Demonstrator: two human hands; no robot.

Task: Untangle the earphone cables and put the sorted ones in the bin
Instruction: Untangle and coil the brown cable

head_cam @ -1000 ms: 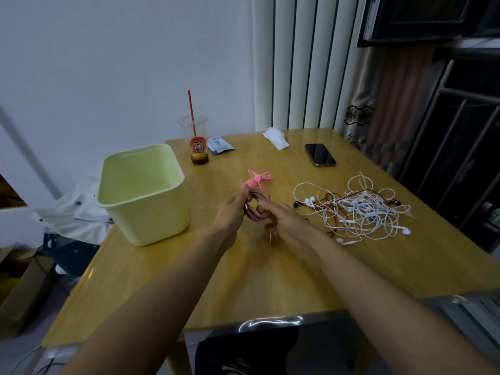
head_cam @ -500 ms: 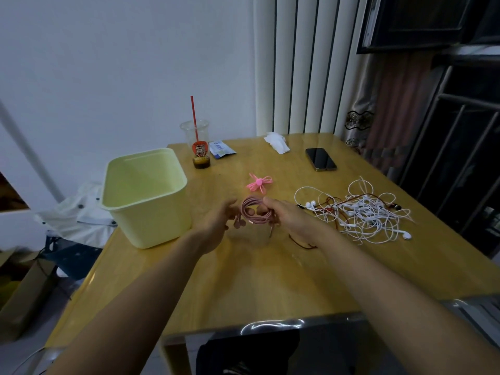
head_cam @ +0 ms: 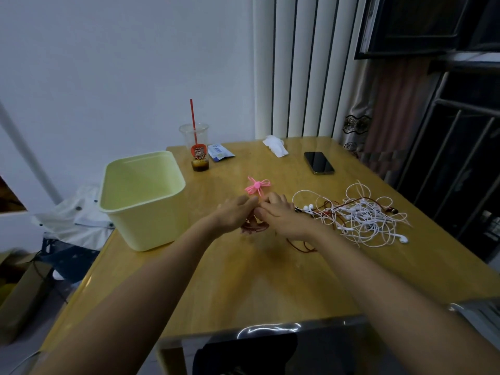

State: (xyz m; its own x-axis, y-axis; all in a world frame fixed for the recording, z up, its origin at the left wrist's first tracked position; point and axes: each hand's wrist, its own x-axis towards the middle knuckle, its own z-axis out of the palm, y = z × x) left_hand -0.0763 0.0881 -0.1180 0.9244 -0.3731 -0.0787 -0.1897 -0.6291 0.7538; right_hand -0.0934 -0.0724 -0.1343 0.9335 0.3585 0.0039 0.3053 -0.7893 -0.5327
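Head view. A coiled pink cable [head_cam: 254, 226] is held just above the table [head_cam: 243, 280], near its middle, between the left hand [head_cam: 234, 215] and the right hand [head_cam: 281, 215]. The two hands are brought together so that their fingertips nearly meet over the coil. The fingers of each hand appear to be curled round the coil, though most of it is hidden beneath the palms and the exact hold is poorly seen.

The pale yellow bin [head_cam: 151, 228] is set upright on the table to the left of the hands, apart from them, with its mouth open upward. A tangled heap of earphones [head_cam: 359, 216], white mixed with dark red, is spread on the table just right of the right hand. A red strand [head_cam: 300, 246] is seen on the table under the right wrist.

A pink tie [head_cam: 258, 185] shaped like a bow lies just beyond the fingertips. At the far edge are placed a clear cup [head_cam: 197, 147] with a red straw [head_cam: 192, 115], a small packet [head_cam: 219, 152], a crumpled tissue [head_cam: 276, 146] and a dark phone [head_cam: 318, 162] lying flat.
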